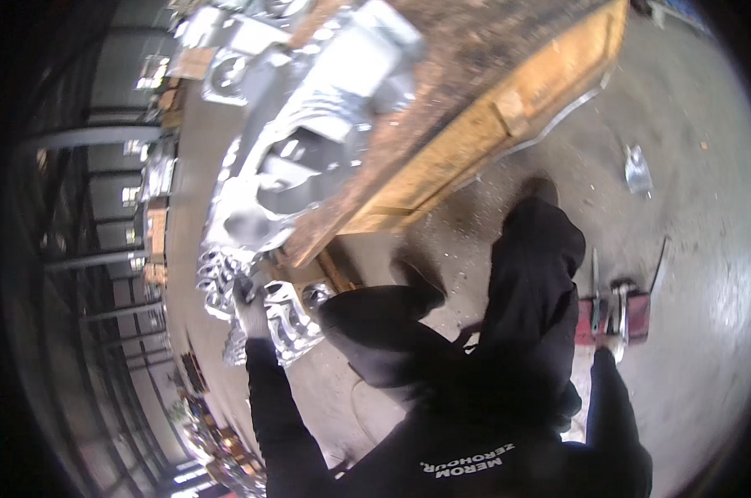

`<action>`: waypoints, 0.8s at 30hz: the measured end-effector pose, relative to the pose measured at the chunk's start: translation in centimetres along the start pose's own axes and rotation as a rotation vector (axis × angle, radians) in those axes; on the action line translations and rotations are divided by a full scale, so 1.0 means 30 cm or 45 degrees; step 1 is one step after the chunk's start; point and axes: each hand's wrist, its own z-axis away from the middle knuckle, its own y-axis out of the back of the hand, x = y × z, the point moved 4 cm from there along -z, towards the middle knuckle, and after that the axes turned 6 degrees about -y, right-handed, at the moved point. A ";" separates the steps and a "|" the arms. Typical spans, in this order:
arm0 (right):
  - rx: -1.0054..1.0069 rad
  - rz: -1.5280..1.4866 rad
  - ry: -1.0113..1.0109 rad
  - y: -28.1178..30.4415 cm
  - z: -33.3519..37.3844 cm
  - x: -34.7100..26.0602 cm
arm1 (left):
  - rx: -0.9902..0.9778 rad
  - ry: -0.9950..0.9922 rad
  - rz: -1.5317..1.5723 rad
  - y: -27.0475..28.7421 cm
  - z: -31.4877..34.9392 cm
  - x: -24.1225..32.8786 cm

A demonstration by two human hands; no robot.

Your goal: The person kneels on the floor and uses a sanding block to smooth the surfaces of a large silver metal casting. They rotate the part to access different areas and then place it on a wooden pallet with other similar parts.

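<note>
At the left, my left hand (250, 314), in a pale glove with dark fingertips, is at the near end of a large silvery metal casting (325, 108). Its fingers are too blurred to show whether they grip the casting. Below the wooden bench top, more ribbed metal castings (288, 324) sit beside this hand. Far to the right and low, my right hand (612, 345) is closed around the lower end of what looks like a hammer (622, 300). Under it lies a red tray or toolbox (638, 319), with other long tools across it.
A worn wooden workbench (475, 141) carries the casting, its edge slanting across the middle. On the concrete floor (682, 241) lies a clear plastic bag or bottle (638, 170). My dark-trousered legs (533, 266) are between bench and tools. Shelving and stacked goods stand far left.
</note>
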 end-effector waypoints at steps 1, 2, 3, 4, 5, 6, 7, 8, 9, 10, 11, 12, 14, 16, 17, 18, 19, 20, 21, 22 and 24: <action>-0.019 -0.141 -0.007 -0.023 0.052 -0.031 | 0.089 0.064 0.148 0.124 -0.029 -0.032; -0.001 -0.267 -0.023 0.008 0.068 -0.033 | 0.240 0.049 0.322 0.168 -0.009 -0.039; 0.067 -0.373 -0.032 0.037 0.070 -0.025 | 0.287 0.148 0.263 0.130 -0.022 0.047; 0.123 -0.480 -0.033 0.051 0.078 -0.022 | 0.335 0.246 0.198 0.131 -0.038 0.143; 0.247 -0.627 0.027 0.050 0.055 -0.029 | 0.417 0.256 0.194 0.147 -0.078 0.151; 0.147 -0.744 -0.074 0.092 0.033 -0.077 | 0.504 0.277 0.191 0.179 -0.104 0.135; 0.138 -0.843 0.006 0.133 0.028 -0.151 | 0.472 0.161 -0.094 0.265 -0.162 0.039; 0.143 -0.937 0.083 0.215 0.051 -0.225 | 0.442 -0.108 0.197 0.278 -0.202 -0.018; 0.523 -1.120 0.108 0.317 -0.208 -0.184 | 0.239 -0.029 0.550 -0.036 -0.290 0.155; 0.632 -1.289 0.360 0.425 -0.158 -0.310 | 0.291 -0.320 0.271 -0.016 -0.353 0.140; 0.174 -1.558 0.298 0.552 -0.004 -0.460 | 0.324 -0.127 0.328 0.006 -0.366 0.108; 0.196 -1.695 0.511 0.717 0.219 -0.606 | 0.293 -0.080 0.471 0.042 -0.377 0.121; 0.220 -1.721 0.884 0.984 0.530 -0.827 | 0.229 0.011 0.814 0.032 -0.442 0.179; 0.327 -1.699 1.210 1.202 0.788 -0.998 | 0.198 0.026 0.735 0.007 -0.539 0.247; 0.284 -1.839 1.456 1.272 0.905 -1.089 | 0.172 -0.025 0.609 -0.019 -0.573 0.293; 0.701 -1.724 1.650 1.354 1.073 -1.153 | 0.084 0.008 0.457 -0.020 -0.626 0.293; 0.537 -1.785 1.745 1.400 1.235 -1.202 | 0.078 0.094 0.711 -0.092 -0.584 0.356; 0.660 -1.790 1.970 1.447 1.417 -1.245 | -0.141 0.084 0.557 -0.085 -0.635 0.323; 0.756 -1.812 2.048 1.457 1.565 -1.288 | -0.110 0.178 0.353 -0.124 -0.642 0.278; 0.742 -1.761 2.034 1.464 1.627 -1.342 | -0.378 0.098 0.119 -0.151 -0.625 0.349; 0.988 -1.779 2.251 1.499 1.767 -1.420 | -0.503 0.072 -0.011 -0.174 -0.644 0.372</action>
